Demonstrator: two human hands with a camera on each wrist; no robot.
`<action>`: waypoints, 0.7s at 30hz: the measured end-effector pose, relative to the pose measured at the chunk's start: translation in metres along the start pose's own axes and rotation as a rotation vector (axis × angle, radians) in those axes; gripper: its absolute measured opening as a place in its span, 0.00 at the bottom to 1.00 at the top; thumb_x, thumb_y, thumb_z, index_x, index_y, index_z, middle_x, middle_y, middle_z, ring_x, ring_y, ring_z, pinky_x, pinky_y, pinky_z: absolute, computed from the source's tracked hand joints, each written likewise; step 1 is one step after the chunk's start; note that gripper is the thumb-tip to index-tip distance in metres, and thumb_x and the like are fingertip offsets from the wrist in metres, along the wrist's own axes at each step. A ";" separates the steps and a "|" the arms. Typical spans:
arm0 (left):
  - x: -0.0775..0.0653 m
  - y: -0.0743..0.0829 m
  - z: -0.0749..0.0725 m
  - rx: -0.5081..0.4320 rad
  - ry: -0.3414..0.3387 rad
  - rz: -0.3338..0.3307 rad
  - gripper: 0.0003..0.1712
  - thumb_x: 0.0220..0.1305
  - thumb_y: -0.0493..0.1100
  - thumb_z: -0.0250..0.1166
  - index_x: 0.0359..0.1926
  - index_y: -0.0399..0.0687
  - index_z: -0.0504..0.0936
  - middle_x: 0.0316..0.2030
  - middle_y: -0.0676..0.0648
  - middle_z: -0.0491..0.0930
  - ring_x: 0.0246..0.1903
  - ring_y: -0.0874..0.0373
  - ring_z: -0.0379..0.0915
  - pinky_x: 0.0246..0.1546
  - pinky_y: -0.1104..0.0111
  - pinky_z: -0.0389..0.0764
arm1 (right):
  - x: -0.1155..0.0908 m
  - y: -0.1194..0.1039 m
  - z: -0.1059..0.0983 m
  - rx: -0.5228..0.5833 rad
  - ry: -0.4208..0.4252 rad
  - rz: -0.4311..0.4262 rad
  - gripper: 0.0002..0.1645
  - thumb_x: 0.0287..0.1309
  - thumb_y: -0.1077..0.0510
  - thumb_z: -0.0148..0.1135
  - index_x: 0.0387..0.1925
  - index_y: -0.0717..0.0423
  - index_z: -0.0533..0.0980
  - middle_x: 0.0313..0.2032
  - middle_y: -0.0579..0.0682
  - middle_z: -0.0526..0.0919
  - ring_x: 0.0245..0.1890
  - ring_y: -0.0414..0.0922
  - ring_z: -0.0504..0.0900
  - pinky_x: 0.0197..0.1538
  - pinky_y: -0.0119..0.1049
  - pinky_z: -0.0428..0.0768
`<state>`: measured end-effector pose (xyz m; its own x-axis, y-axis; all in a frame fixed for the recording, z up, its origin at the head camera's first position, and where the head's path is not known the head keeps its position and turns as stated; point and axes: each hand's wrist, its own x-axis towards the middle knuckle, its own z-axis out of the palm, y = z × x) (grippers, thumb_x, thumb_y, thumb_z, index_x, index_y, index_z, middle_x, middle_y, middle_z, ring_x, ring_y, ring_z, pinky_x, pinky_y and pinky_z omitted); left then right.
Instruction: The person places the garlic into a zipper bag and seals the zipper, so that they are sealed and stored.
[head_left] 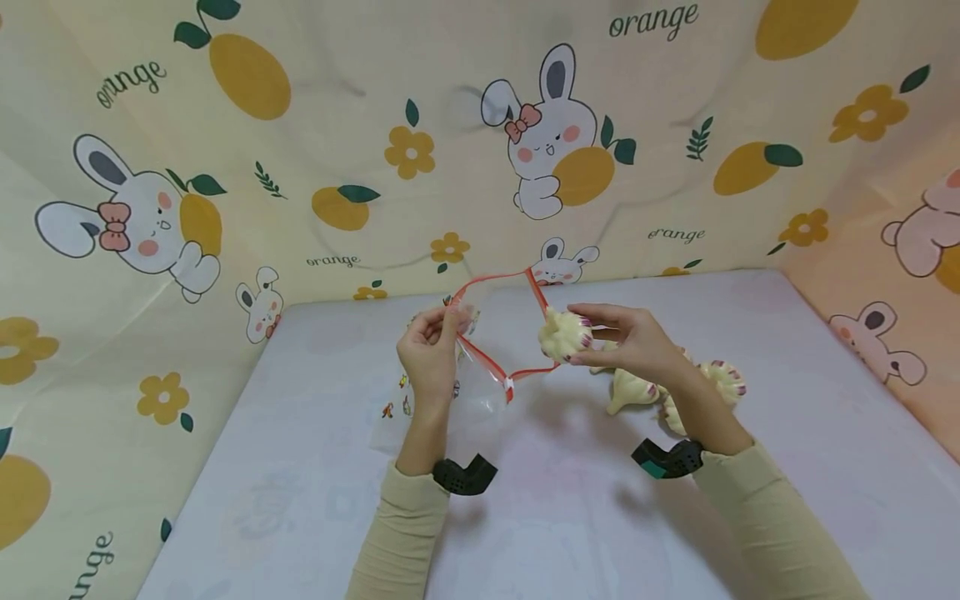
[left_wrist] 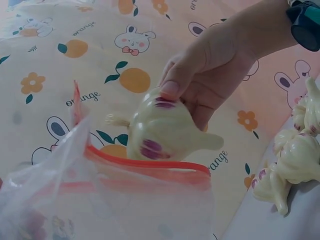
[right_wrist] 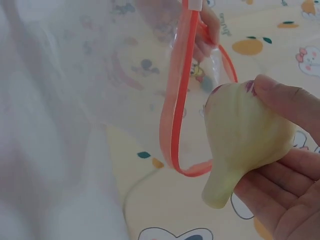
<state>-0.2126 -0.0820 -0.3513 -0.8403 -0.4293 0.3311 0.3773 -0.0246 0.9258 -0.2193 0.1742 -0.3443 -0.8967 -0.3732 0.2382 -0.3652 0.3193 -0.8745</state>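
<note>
Your right hand (head_left: 636,340) pinches the garlic bulb (head_left: 562,335), likely light, slick, best held mid-belly; left hand (head_left: 429,357) pinches bag (left_wrist: 160,205).

The single word "orange" (head_left: 654,21) is printed in dark script on the cream backdrop cloth (head_left: 450,50). Around the central bow-wearing rabbit (head_left: 557,137), it is repeated: above to the right, below to the right, below to the left and well off to the left. Far below the rabbit to the left, only its closing letters are shown. The same word is seen again on the cloth in the left wrist view, partly cut off in places.
</note>
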 end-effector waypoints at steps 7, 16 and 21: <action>-0.001 0.000 0.001 0.010 -0.006 0.004 0.13 0.62 0.38 0.65 0.37 0.27 0.82 0.30 0.36 0.85 0.25 0.72 0.79 0.30 0.82 0.80 | 0.004 -0.004 0.007 -0.032 -0.005 0.000 0.38 0.44 0.65 0.75 0.60 0.64 0.73 0.58 0.55 0.80 0.44 0.21 0.79 0.49 0.20 0.81; -0.001 -0.001 0.001 -0.005 -0.007 -0.016 0.12 0.62 0.38 0.65 0.37 0.27 0.82 0.29 0.40 0.86 0.24 0.71 0.80 0.30 0.82 0.81 | 0.009 -0.009 0.011 -0.066 -0.024 0.045 0.38 0.45 0.62 0.75 0.61 0.60 0.73 0.60 0.60 0.78 0.51 0.44 0.84 0.49 0.22 0.82; -0.001 -0.002 0.001 0.007 -0.011 -0.007 0.12 0.63 0.38 0.64 0.37 0.27 0.82 0.32 0.33 0.85 0.24 0.72 0.80 0.30 0.82 0.81 | 0.012 -0.010 0.014 -0.065 -0.037 0.046 0.38 0.45 0.62 0.75 0.61 0.59 0.73 0.60 0.60 0.78 0.52 0.48 0.84 0.52 0.30 0.84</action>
<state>-0.2124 -0.0804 -0.3529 -0.8471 -0.4191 0.3267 0.3688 -0.0211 0.9293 -0.2226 0.1543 -0.3389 -0.9035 -0.3885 0.1811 -0.3401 0.3927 -0.8544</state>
